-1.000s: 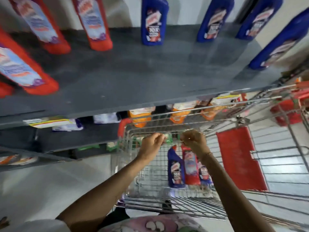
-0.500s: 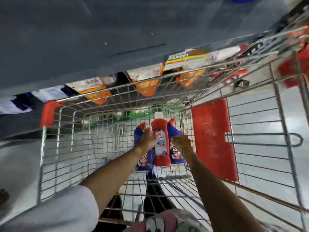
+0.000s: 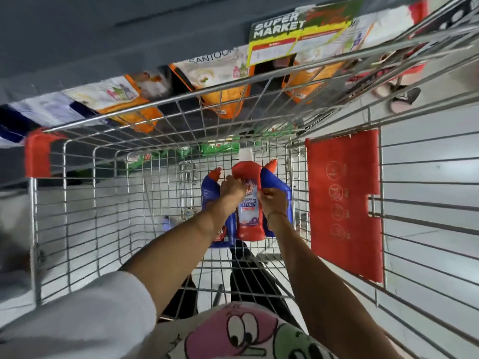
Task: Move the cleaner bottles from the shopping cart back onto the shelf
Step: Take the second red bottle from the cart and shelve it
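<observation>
Three cleaner bottles lie side by side on the floor of the wire shopping cart (image 3: 77, 198): a red bottle (image 3: 249, 216) with a white cap in the middle, and on either side a blue bottle with a red cap. My left hand (image 3: 232, 187) is curled over the left blue bottle (image 3: 208, 193), its fingers at the seam beside the red one. On the right blue bottle (image 3: 281, 189) rests my right hand (image 3: 272, 200), fingers bent round its inner edge. All three bottles still lie on the cart floor. The grey shelf (image 3: 103, 35) runs across the top.
Orange and white pouches (image 3: 225, 99) and green packs (image 3: 220, 149) sit on lower shelves beyond the cart's front wall. A "SUPER MARKET" price tag (image 3: 298, 35) hangs from the shelf edge. The red seat flap (image 3: 344, 203) covers the cart's right wall.
My view has dropped from the shelf top into the cart. Both hands went from the cart's front rim down to the bottles and closed on the two blue ones.
</observation>
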### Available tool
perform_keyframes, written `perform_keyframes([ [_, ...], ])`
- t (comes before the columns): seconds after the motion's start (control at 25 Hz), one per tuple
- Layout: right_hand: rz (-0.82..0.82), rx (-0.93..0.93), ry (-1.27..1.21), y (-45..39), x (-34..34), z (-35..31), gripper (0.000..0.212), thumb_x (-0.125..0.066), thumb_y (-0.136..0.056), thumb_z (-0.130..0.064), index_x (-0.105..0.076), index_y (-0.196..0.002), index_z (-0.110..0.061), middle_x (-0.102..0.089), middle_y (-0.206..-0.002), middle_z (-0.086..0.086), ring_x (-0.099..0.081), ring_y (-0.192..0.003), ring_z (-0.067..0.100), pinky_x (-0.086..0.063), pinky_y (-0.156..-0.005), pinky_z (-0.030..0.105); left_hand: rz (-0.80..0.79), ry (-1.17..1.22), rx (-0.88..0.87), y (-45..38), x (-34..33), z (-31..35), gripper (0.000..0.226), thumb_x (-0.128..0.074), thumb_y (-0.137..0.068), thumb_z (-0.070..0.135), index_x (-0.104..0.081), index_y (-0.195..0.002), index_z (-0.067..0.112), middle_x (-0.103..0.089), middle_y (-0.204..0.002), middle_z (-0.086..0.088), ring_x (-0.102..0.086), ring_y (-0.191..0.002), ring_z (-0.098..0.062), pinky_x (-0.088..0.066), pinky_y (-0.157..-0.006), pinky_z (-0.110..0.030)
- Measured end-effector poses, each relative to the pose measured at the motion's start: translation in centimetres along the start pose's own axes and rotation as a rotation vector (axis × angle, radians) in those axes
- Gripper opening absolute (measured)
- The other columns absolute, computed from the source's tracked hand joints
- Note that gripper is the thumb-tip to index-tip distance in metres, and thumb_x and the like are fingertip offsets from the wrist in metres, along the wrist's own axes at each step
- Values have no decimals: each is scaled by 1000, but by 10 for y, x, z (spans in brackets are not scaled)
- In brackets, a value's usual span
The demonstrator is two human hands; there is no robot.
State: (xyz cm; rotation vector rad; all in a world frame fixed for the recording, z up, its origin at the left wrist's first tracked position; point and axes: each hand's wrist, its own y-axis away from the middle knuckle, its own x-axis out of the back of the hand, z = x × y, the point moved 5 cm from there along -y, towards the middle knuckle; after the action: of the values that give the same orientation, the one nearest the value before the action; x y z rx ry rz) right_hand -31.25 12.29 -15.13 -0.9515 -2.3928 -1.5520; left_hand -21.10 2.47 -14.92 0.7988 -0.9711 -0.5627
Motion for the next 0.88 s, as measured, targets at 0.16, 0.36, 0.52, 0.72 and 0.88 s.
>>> perform_keyframes([
  [0.16, -4, 36, -54, 2, 6, 5, 9, -66, -79, -15, -72, -73, -11, -71, -78, 12, -64, -73, 25, -52, -62, 30, 22, 67, -26, 1, 11, 5, 33, -47, -92, 16, -54, -123, 5, -59, -127, -20, -56, -115, -35, -47, -98, -44],
  [0.36, -93, 153, -61, 23, 37, 4, 15, -63, -81, -7, -70, -94, -4, -67, -69, -11, -57, -51, -9, -39, -47, 0, -188, 267, -183, 34, 29, 9, 30, -58, -89, 15, -61, -116, 2, -67, -118, -18, -62, -108, -27, -48, -100, -41],
  [0.52, -170, 319, -207, 71, 75, -48, 29, -58, -83, 2, -65, -110, -6, -70, -92, 1, -64, -74, 5, -53, -64, 14, -249, 500, -410, 86, 76, 36, 26, -62, -87, 17, -61, -111, 8, -68, -109, -10, -64, -99, -16, -50, -77, -14],
  [0.72, -325, 639, -436, 159, 89, -140, 30, -53, -82, 7, -57, -112, 9, -75, -86, -3, -65, -81, 14, -54, -73, 26, -103, 611, -756, 170, 175, 66, 22, -61, -75, 50, -58, -92, 36, -66, -90, 16, -63, -73, 12, -50, -62, -6],
  [0.88, -410, 894, -405, 243, 67, -230, 31, -57, -80, 0, -64, -109, -3, -74, -91, -3, -65, -89, 16, -55, -75, 28, 28, 693, -936, 218, 284, 59, 49, -60, -60, 73, -63, -93, 37, -71, -84, 18, -65, -78, 5, -54, -68, -16],
])
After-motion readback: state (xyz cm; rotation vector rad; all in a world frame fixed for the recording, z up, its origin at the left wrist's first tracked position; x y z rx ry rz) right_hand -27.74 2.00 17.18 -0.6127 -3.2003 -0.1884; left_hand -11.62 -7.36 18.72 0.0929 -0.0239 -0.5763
